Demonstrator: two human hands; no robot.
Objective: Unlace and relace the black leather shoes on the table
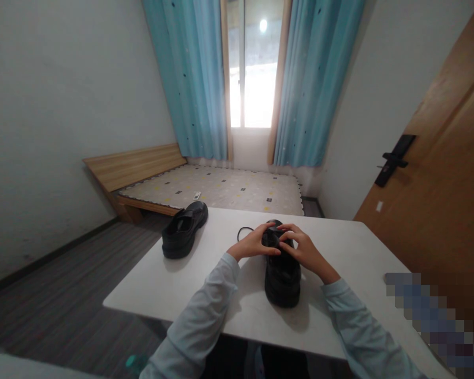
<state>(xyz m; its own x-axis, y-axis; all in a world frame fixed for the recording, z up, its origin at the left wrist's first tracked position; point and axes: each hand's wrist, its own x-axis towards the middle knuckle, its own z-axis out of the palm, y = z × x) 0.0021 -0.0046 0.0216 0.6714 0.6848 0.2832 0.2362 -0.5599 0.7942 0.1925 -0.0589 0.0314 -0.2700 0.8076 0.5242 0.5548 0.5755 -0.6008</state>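
Head view: a white table (351, 247) stands in a small room, seen from the near edge.
Bed: a low bed (221, 187) with a patterned mattress and a wooden headboard lies beyond the table's far edge, under the window.
Curtains: blue curtains (197, 79) hang either side of the bright window (247, 68).
Left shoe: a black shoe (184, 230) rests on its sole at the table's far left corner, toe toward the far edge, well apart from both hands.
Left hand: the left hand (253, 243) rests on the left side of the second shoe's upper, fingers curled round the lacing area and pinching there; whether a lace is actually gripped cannot be told.
Lace: a thin black lace (245, 230) loops out on the table just beyond the left hand.
Shoe in hand: the second black shoe (282, 276) stands mid-table, heel toward the near edge, toe pointing away.
Right hand: the right hand (304, 250) lies on the shoe's right side, fingers bent and pressed against the upper by the left fingertips.
Sleeves: both forearms wear pale grey sleeves (209, 305).
Door: a brown wooden door (438, 184) with a dark handle stands past the table's right edge.
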